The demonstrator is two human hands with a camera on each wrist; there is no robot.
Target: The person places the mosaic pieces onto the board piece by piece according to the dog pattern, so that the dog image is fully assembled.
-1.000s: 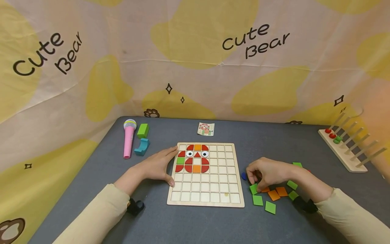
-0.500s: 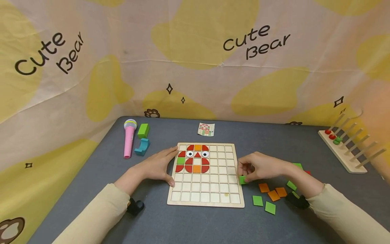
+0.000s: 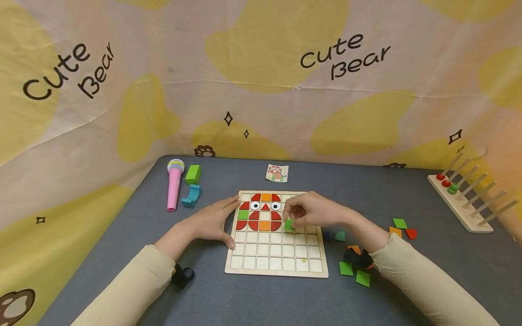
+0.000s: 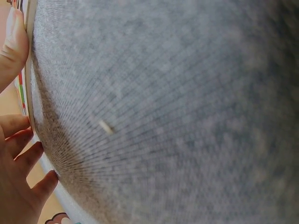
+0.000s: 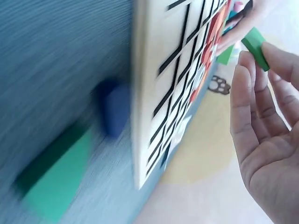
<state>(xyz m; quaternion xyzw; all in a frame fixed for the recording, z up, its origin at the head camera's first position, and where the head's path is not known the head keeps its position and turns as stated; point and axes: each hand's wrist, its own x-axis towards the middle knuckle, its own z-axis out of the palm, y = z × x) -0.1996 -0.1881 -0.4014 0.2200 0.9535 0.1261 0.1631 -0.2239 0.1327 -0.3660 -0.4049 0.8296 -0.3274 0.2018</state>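
Note:
My right hand (image 3: pixel 320 209) pinches a green square tile (image 3: pixel 289 224) between thumb and fingers, above the right half of the wooden grid board (image 3: pixel 263 250). In the right wrist view the same tile (image 5: pixel 255 46) shows edge-on at the fingertips. My left hand (image 3: pixel 210 222) rests along the board's left edge, thumb and fingers spread. The left wrist view shows its fingers (image 4: pixel 29 156) touching the board's side and the table. Red, orange and green pieces and two eye pieces (image 3: pixel 254 206) lie in the upper left cells of the board.
Right of the board lie loose green squares (image 3: pixel 362 278), a teal quarter piece (image 3: pixel 340 236), a red piece (image 3: pixel 411 233) and orange tiles. A picture card (image 3: pixel 277 173) lies behind the board. A pink microphone (image 3: pixel 173 185), blocks (image 3: pixel 193 174) and a peg rack (image 3: pixel 461 203) stand farther out.
My right hand has picked the green square tile from the loose pieces and carried it left over the board. A teal piece is now uncovered. The left hand has stayed put.

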